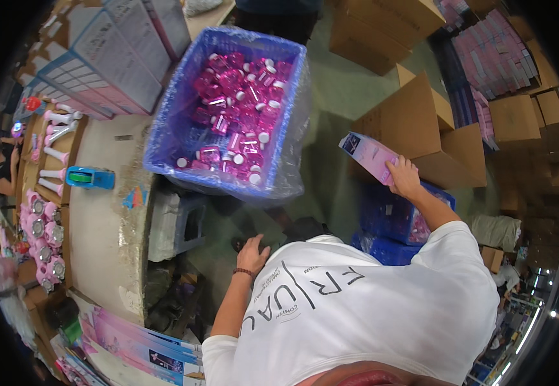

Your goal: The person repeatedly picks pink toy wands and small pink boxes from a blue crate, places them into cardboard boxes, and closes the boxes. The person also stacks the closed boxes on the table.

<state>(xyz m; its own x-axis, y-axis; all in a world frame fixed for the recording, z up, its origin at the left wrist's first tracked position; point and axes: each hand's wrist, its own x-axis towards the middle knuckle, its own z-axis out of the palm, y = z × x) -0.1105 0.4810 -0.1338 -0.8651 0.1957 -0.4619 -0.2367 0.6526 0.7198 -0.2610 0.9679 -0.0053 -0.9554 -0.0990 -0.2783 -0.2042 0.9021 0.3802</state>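
Observation:
My right hand (404,174) grips one end of a pink printed carton (372,157), held out to my right beside a tall open cardboard box (400,120). The carton's dark-windowed end points away from me. My left hand (252,255) hangs low near my waist, fingers apart, with nothing in it. A beaded bracelet is around that wrist. In front of me a blue plastic crate (163,140) lined with clear film holds many small pink bottles (248,101) with white caps.
A worktable (108,231) on the left carries a blue tape dispenser (90,178), and tall printed cartons (115,53) stand at its far end. Flat printed sheets (135,345) lie at its near end. Blue crates (390,217) sit on the floor at right. A person (4,166) is at far left.

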